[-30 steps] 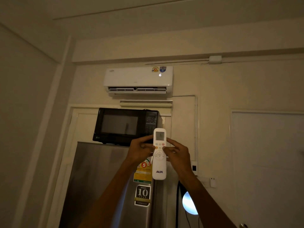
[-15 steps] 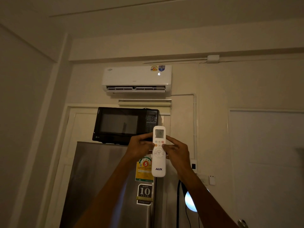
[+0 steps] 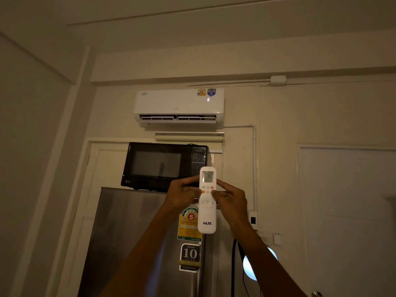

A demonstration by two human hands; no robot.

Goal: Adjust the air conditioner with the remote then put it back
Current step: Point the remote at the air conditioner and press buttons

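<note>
A: White plastic remote (image 3: 207, 200), upright, pinched from both sides. Left hand (image 3: 182, 195) closed around its left edge, thumb on the orange button row. Right hand (image 3: 231, 201) closed on the right edge, thumb tip at the buttons just under the display.

B: Grip width?

A: Narrow on both sides, fingers curled tight to the casing. Lower half of the remote hangs free below the hands.

B: Legible text?

A: "AUX" in blue near the remote's bottom end. Small grey screen at top, digits unreadable. Behind it, fridge (image 3: 137, 243) stickers: a "5" energy label (image 3: 188, 227) and a "10 YEAR" badge (image 3: 189, 256). Microwave (image 3: 164, 166) on top of the fridge, "LG" at lower left corner.

B: Arm pose?

A: Both forearms raised from the bottom edge, converging upward, remote held at centre frame below the air conditioner (image 3: 179, 107). Wall unit shows a lit "6" and two badges at upper right.
</note>
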